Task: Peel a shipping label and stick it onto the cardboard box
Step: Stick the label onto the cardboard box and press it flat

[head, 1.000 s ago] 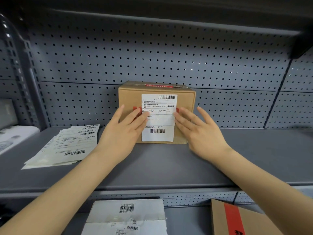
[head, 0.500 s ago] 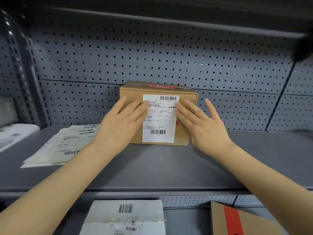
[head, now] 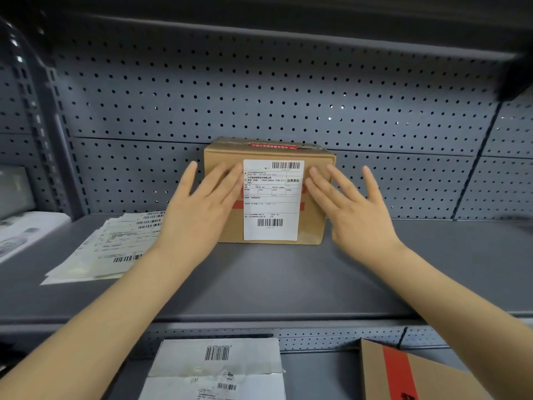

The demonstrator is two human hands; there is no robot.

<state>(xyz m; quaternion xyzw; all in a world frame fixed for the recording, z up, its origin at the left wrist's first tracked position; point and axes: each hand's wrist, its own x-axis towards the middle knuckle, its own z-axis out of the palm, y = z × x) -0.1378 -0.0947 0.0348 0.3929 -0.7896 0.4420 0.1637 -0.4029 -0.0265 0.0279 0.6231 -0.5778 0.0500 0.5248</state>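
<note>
A brown cardboard box (head: pixel 313 226) with red tape on top stands on the grey shelf against the pegboard. A white shipping label (head: pixel 271 200) with barcodes lies flat on its front face. My left hand (head: pixel 199 209) rests flat with fingers spread on the box front just left of the label. My right hand (head: pixel 354 209) lies flat with fingers spread just right of the label, over the box's right edge. Neither hand holds anything.
A fanned stack of label sheets (head: pixel 112 246) lies on the shelf (head: pixel 274 278) to the left. A white device (head: pixel 26 229) sits at the far left. On the lower shelf are a white labelled parcel (head: pixel 219 370) and a taped cardboard box (head: pixel 403 373).
Both hands have slid outward, off the label's side edges, so the whole label now shows. The fingertips have also risen toward the label's top.
</note>
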